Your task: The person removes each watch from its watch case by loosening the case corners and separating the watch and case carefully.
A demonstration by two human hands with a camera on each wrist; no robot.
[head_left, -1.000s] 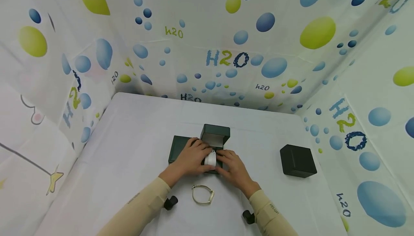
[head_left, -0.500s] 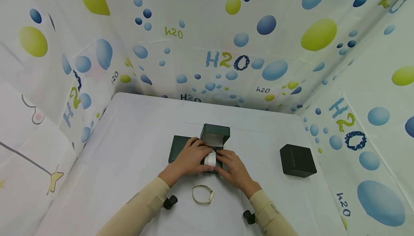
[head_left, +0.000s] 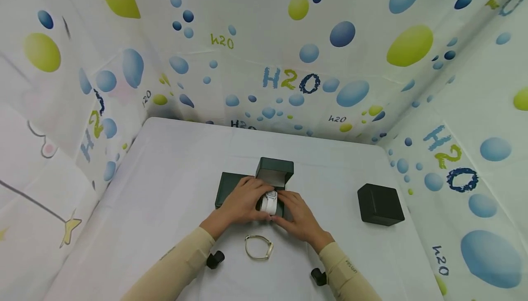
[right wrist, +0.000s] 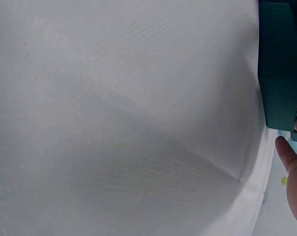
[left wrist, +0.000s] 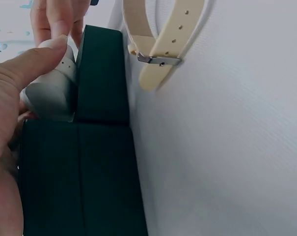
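A white-strapped wristwatch [head_left: 269, 204] sits at a green watch box [head_left: 280, 209] whose lid [head_left: 275, 165] stands raised. My left hand [head_left: 244, 201] curls over it from the left; in the left wrist view, its thumb presses the pale strap [left wrist: 66, 69]. From the right, my right hand [head_left: 300, 216] bends its fingers and thumb at the watch, thumb close to the left thumb. Beside the left hand lies a second green box [head_left: 228, 188], partly covered. In the right wrist view, much of the right hand is cut off beside the green box [right wrist: 279, 69].
A cream-strapped, gold-coloured watch [head_left: 259, 248] lies on the white table [head_left: 173, 163] nearer to me. At the right stands a black box [head_left: 380, 205]. Small black devices [head_left: 216, 259] sit by both wrists. Patterned cloth walls [head_left: 247, 62] border the table.
The white watch has turned slightly, and more of its dial shows now. My left fingers have shifted a little, with both thumbs at the lower end of the strap.
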